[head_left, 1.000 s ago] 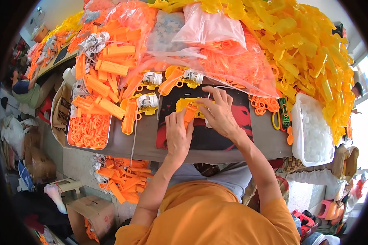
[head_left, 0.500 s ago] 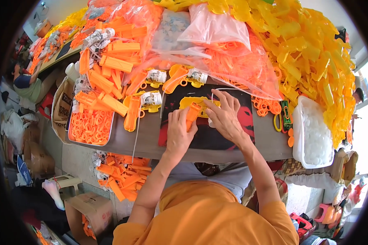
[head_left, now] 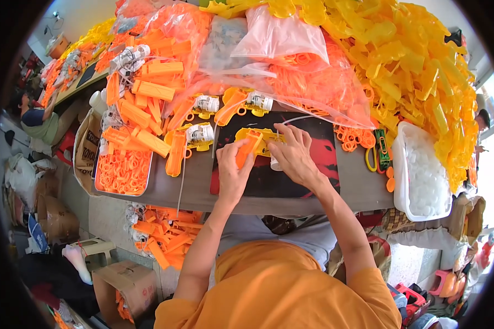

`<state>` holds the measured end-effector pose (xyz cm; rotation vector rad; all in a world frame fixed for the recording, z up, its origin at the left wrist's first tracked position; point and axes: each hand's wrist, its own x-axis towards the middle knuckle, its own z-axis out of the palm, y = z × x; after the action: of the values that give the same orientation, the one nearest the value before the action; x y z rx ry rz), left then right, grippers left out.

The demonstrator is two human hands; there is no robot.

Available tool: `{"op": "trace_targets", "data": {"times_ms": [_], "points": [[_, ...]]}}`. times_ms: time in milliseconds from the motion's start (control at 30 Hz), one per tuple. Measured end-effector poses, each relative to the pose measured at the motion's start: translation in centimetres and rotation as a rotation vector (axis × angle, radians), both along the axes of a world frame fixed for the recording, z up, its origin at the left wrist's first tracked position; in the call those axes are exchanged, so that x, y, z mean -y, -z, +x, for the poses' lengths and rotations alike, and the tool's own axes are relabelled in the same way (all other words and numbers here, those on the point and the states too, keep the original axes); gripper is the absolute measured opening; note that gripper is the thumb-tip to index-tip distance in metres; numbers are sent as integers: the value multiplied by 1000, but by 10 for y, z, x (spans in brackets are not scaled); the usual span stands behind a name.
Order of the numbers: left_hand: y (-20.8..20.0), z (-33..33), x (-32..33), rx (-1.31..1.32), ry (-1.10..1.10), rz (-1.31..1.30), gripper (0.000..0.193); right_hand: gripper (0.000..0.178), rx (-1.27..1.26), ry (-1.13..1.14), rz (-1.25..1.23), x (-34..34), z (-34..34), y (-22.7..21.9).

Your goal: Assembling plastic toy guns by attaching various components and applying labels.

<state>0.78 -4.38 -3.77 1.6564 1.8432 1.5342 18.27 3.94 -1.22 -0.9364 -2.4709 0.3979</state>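
On a dark red-and-black mat (head_left: 313, 183), a yellow plastic shell half (head_left: 250, 133) lies between my hands. My left hand (head_left: 234, 171) is closed around an orange plastic handle piece (head_left: 249, 148), held against the shell's left part. My right hand (head_left: 296, 155) has its fingers bent over the shell's right end, gripping there. A white cylindrical part (head_left: 275, 163) shows just below its thumb; a thin pale tube runs behind the fingers. Left of the mat are similar assemblies of yellow shell, orange handle and white cylinder (head_left: 199, 133). What lies under the right fingers is hidden.
Orange parts (head_left: 142, 112) are heaped at the left above a tray of orange rings (head_left: 123, 172). Bagged orange pieces (head_left: 324, 88) lie behind the mat. Yellow shells (head_left: 411, 71) pile up at the right, near green-and-yellow scissors (head_left: 382, 151) and a white bin (head_left: 422, 175).
My left hand has shifted slightly left and tilted the orange handle piece over the shell. My right hand has moved slightly left, and the white part below its thumb now shows more.
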Motion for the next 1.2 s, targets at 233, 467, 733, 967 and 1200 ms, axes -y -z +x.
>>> {"op": "trace_targets", "data": {"times_ms": [233, 467, 733, 967, 1200], "points": [[-2, 8, 1, -112, -74, 2, 15, 40, 8, -15, -91, 1, 1, -6], [-11, 10, 1, -315, -78, -44, 15, 39, 15, -8, -84, -1, -1, -8], [-30, -6, -38, -329, 224, 98, 17, 33, 43, -26, 31, 0, 1, -3], [-16, -6, -39, -350, 256, 96, 13, 43, -6, -94, 123, 25, 14, -41], [-21, -2, -39, -335, 282, 45, 18, 42, -109, -168, 51, 2, 28, -31]]}}
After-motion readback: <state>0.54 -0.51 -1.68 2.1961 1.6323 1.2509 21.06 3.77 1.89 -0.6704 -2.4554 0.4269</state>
